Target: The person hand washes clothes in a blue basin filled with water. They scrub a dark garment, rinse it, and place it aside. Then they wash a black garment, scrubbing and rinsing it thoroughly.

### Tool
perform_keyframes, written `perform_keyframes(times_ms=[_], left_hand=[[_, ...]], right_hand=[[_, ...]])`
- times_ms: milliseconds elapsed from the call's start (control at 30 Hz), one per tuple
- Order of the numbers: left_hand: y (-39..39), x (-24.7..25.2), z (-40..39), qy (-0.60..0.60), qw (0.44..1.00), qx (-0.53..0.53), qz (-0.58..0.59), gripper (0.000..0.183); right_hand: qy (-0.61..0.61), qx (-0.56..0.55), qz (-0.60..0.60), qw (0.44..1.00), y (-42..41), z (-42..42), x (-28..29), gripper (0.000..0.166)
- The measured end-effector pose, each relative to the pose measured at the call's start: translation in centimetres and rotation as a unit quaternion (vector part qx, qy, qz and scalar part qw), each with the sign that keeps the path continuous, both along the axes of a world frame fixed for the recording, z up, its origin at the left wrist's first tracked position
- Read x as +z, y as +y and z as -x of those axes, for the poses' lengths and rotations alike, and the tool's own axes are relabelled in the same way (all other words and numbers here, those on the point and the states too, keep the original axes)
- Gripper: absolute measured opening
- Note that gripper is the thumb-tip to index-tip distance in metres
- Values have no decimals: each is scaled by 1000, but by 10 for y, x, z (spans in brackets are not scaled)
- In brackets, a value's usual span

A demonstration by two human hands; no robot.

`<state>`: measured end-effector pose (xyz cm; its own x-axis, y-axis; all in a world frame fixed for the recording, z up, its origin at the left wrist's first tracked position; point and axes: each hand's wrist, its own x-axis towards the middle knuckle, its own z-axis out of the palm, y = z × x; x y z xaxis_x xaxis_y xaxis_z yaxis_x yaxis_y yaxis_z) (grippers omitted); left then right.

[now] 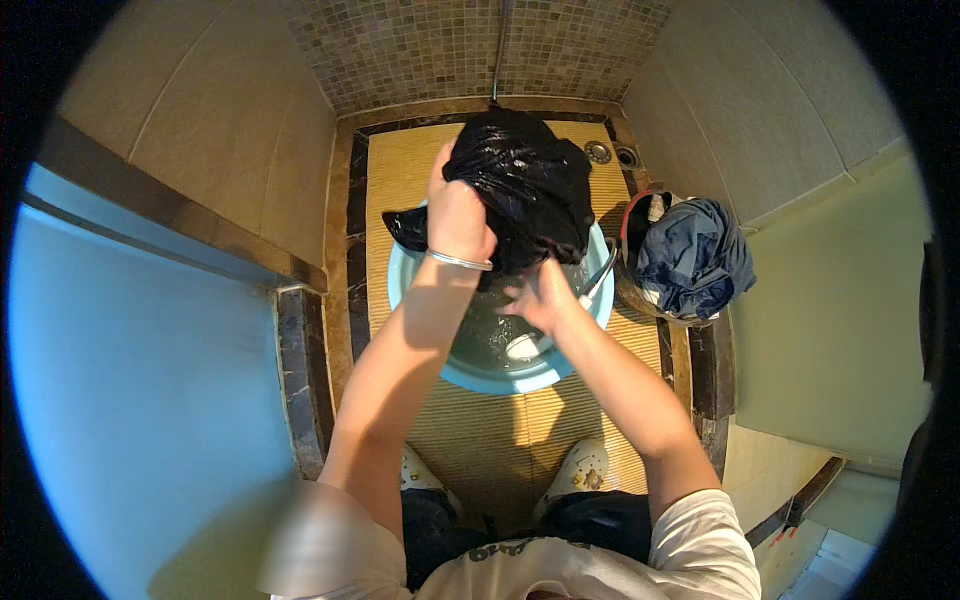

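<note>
A wet black garment point(525, 180) is bunched up over the far half of a light-blue plastic basin point(495, 382). My left hand point(459, 221), with a silver bangle at the wrist, is closed on the garment's left side. One dark end of the cloth sticks out past the basin's left rim. Just below the garment's near edge is my right hand point(541, 300), slightly blurred, its fingers spread over the water; whether its upper fingers touch the cloth is hard to tell. A white shower head point(526, 346) lies in the water point(484, 341) near the right hand.
To the right stands a laundry basket point(637, 300) heaped with dark blue clothes point(694, 255). The shower hose point(600, 277) crosses the basin's right rim. Floor drains point(598, 152) lie at the far right corner. Tiled walls enclose the ribbed floor point(480, 427); my clogs point(585, 465) stand nearby.
</note>
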<state>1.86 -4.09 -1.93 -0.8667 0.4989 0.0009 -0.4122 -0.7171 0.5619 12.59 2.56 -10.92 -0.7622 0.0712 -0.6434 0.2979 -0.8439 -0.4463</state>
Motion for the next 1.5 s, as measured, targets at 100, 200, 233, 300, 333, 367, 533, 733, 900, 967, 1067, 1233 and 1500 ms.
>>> perform_keyframes(times_ms=[100,200,233,300,333,367,533,733,900,967,1067,1233,1500], left_hand=[[9,-3,-19,-71,994,-58,-67,33],[5,2,-36,-123,968,-133,-173,38],[5,2,-38,-136,963,-134,-193,39],[5,0,-41,-130,963,-116,-205,42],[3,0,-41,-133,964,-109,-203,42],[1,-2,-39,-137,964,-103,-202,43],[-24,-9,0,-100,979,-141,-105,44],[-49,-87,17,-191,972,-109,79,55],[-59,-144,18,-75,948,-198,-237,65],[-52,-122,21,-107,981,-133,-92,65],[-46,-72,22,-184,978,-84,50,62],[-58,-96,37,-178,970,-138,-89,54],[-91,-97,37,-125,952,-277,-22,51]], right_hand=[[101,-61,90,989,-12,10,16,65],[216,-132,134,958,5,32,28,63],[253,-145,140,946,11,39,27,62],[321,-167,150,920,23,47,23,61],[349,-176,153,908,29,49,20,60],[375,-183,157,895,35,52,17,59],[357,-214,136,899,38,49,26,53],[248,-179,137,942,14,30,25,51],[247,-184,157,938,-18,31,29,52],[232,-159,189,941,-11,26,31,55],[218,-98,166,957,1,17,24,58],[177,72,-88,978,13,-8,-16,54],[131,502,-780,351,45,-93,-59,55]])
